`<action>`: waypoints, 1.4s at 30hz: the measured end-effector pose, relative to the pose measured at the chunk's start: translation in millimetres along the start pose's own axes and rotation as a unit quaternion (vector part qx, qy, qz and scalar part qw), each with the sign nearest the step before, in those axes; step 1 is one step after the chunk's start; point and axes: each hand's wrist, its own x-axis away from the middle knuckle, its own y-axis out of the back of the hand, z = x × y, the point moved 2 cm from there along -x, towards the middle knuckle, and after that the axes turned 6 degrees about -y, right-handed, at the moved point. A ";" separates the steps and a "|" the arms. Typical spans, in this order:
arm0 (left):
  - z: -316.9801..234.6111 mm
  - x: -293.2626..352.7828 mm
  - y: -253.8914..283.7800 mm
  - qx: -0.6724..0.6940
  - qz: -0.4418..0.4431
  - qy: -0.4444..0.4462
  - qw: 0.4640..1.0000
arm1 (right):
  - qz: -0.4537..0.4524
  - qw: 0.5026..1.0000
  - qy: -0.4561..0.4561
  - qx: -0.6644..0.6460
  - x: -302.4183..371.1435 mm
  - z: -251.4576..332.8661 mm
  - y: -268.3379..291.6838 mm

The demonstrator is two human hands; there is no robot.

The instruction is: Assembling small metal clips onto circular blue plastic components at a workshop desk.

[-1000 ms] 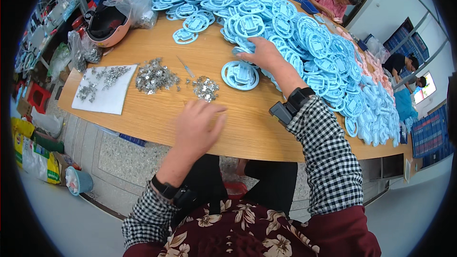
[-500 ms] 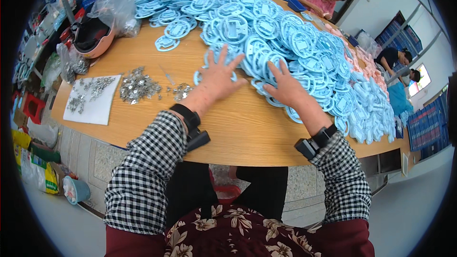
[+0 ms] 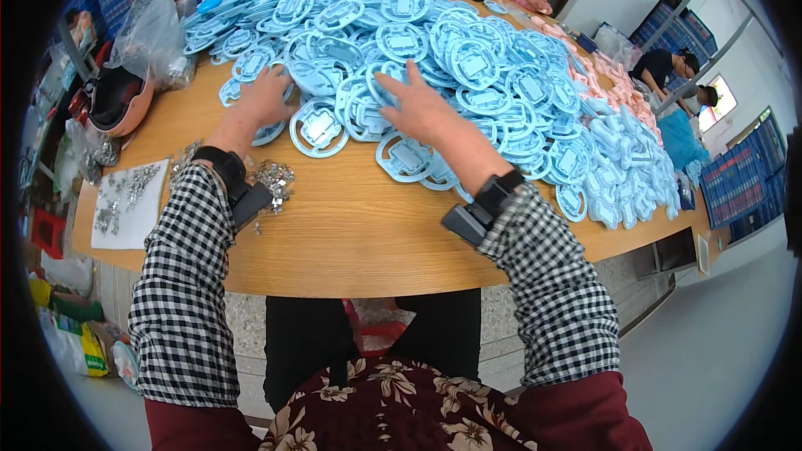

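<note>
A large heap of light-blue round plastic frames (image 3: pixel 475 64) covers the far middle of the wooden table (image 3: pixel 351 242). My left hand (image 3: pixel 259 102) lies at the heap's left front edge, fingers stretched over a few blue frames and partly hidden against them. On the heap's near side, my right hand (image 3: pixel 422 108) rests with fingers spread on the frames, gripping none. Between the hands, a single blue frame (image 3: pixel 319 127) lies flat at the front of the heap. Small metal pieces (image 3: pixel 276 184) are scattered beside my left wrist.
A white pad (image 3: pixel 125 230) with more metal pieces lies at the left. Behind it are a pink helmet-like shell (image 3: pixel 134 108) and plastic bags (image 3: pixel 154 33). Light-blue parts (image 3: pixel 631 171) and pink parts (image 3: pixel 606 79) spread to the right. Co-workers sit around the far side.
Both hands have moved left across the heap. Blue frames at the front have shifted left with them, spreading toward the metal pieces. The view has also shifted slightly.
</note>
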 end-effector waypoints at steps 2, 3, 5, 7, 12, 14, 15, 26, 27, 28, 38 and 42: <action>6.5 -6.9 10.6 -0.001 0.015 0.004 1.000 | -0.039 0.999 0.010 -0.032 20.1 -6.3 11.3; 10.3 -11.1 13.2 -0.003 0.028 0.007 1.000 | -0.037 0.999 0.011 -0.033 32.7 -10.0 17.1; 25.2 -15.9 8.7 0.019 0.004 -0.017 1.000 | -0.085 0.993 0.055 -0.053 58.9 -19.9 28.6; 43.0 -19.6 0.5 0.053 -0.061 0.003 0.997 | -0.114 0.989 0.086 -0.044 86.0 -31.9 35.0; -23.5 20.3 18.9 0.060 -0.244 -0.071 0.965 | -0.188 0.979 0.080 -0.030 180.1 -82.7 25.7; -74.8 49.1 16.6 0.055 -0.270 -0.183 0.944 | -0.164 0.984 0.005 -0.064 210.5 -96.6 14.2; -107.4 64.2 15.3 0.050 -0.263 -0.237 0.934 | -0.170 0.983 -0.002 -0.064 217.9 -104.3 4.3; -225.5 82.1 -39.5 0.049 -0.033 -0.238 0.969 | -0.130 0.987 -0.096 -0.012 192.4 -116.7 -54.1; -222.1 72.5 -40.4 0.031 -0.045 -0.219 0.974 | -0.126 0.989 -0.074 -0.027 187.6 -115.6 -54.6; -220.6 65.0 -41.0 0.031 -0.045 -0.221 0.974 | -0.168 0.984 -0.064 -0.007 185.5 -117.6 -58.8; -193.9 58.3 -29.7 0.040 -0.076 -0.239 0.967 | -0.449 0.846 -0.204 0.204 255.5 -217.4 -22.7; -193.8 59.4 -28.2 0.043 -0.101 -0.274 0.956 | -0.359 0.893 -0.203 0.179 271.8 -266.0 -16.7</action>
